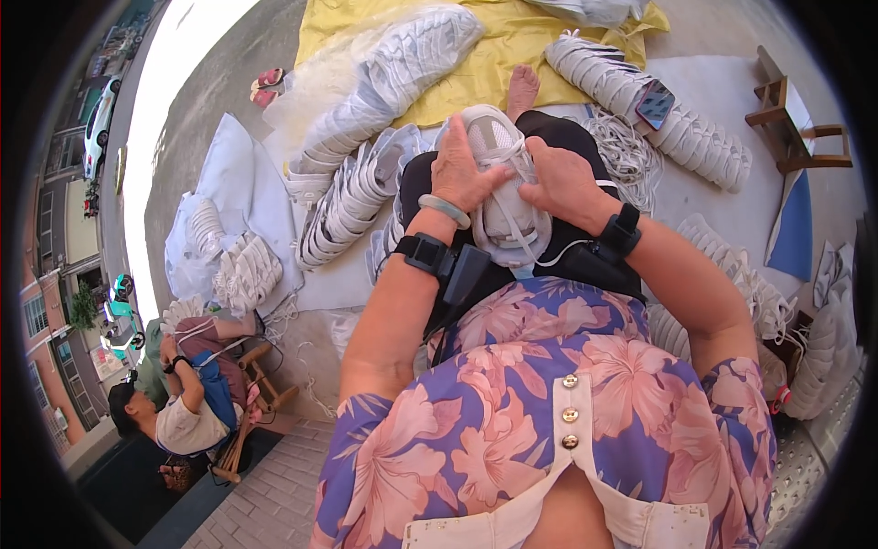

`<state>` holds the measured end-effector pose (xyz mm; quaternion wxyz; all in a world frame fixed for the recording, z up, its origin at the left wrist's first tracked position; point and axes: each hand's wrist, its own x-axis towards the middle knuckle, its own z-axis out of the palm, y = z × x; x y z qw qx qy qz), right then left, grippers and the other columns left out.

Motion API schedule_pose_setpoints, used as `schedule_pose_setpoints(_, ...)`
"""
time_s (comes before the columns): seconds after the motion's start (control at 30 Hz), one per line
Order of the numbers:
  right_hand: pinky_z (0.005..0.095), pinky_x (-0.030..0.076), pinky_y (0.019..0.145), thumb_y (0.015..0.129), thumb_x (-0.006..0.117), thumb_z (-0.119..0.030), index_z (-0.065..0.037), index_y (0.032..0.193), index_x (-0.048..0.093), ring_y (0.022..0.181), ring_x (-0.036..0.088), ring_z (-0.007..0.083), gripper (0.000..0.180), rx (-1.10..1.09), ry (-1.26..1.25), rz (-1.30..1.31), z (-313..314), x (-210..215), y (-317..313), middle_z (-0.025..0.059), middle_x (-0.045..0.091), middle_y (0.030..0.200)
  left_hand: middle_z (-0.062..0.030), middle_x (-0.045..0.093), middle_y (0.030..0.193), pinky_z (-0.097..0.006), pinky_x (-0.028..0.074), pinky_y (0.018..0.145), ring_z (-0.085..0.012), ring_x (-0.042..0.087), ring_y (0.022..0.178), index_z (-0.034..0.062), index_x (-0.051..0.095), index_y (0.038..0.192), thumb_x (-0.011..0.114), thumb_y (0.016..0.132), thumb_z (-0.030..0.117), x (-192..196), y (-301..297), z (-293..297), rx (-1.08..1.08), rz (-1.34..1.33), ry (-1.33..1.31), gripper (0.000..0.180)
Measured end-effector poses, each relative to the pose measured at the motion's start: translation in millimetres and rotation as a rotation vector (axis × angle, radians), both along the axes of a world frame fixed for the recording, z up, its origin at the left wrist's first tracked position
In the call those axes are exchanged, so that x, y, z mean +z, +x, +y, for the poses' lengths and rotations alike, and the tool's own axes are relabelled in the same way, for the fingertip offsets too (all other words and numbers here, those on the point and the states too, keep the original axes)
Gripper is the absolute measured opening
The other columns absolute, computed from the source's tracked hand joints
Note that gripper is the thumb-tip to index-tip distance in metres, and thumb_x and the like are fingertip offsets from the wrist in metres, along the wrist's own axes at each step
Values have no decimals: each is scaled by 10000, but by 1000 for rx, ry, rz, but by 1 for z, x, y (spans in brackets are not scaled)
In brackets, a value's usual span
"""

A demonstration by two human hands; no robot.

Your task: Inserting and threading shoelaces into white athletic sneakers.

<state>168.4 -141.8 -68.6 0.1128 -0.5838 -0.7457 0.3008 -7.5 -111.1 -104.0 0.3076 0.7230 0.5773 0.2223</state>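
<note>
A white and beige sneaker [495, 134] rests on my lap between my thighs, its toe pointing away from me. My left hand [460, 172] is wrapped round its left side, thumb lying over the top by the lacing. From the right, my right hand [569, 183] is closed with thumb and fingers at a white shoelace [523, 166] along the lacing; the fingertips are partly hidden. A loose lace end hangs over the heel part of the shoe, near my right wrist.
Long stacks of nested white shoes [352, 220] lie at left, and another stack [704, 145] at right carries a phone [655, 103]. A heap of white laces [624, 157] sits by my right knee. Wooden stool [785, 119] at far right. Another person [197, 403] sits at lower left.
</note>
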Motion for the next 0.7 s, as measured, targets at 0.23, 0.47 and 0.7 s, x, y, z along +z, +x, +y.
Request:
schedule_pose_setpoints(0.23, 430, 488, 659, 701, 571, -149, 14, 864, 478, 756, 607, 357, 248, 2, 184, -36, -7, -16, -1, 206, 597, 773, -230, 415, 1135, -446, 412, 835, -391, 472, 1004, 29, 231, 1306, 693, 576, 225, -1, 24, -13, 111, 84, 101, 885)
schedule_pose_setpoints(0.47, 436, 484, 664, 715, 550, -106, 14, 876, 482, 761, 601, 366, 212, 34, 197, -24, -10, -15, 4, 211, 586, 799, -254, 367, 1156, -453, 378, 864, -430, 435, 1005, 27, 228, 1308, 651, 582, 159, -11, 22, -11, 19, 74, 244, 850)
schedule_pose_setpoints(0.7, 451, 464, 684, 715, 506, -65, 7, 839, 513, 782, 586, 380, 143, 65, 191, 85, -5, -31, 6, 219, 578, 807, -237, 392, 1208, -405, 322, 971, -387, 384, 1132, -25, 231, 1306, 656, 626, 137, -23, 12, -10, -78, -45, 330, 818)
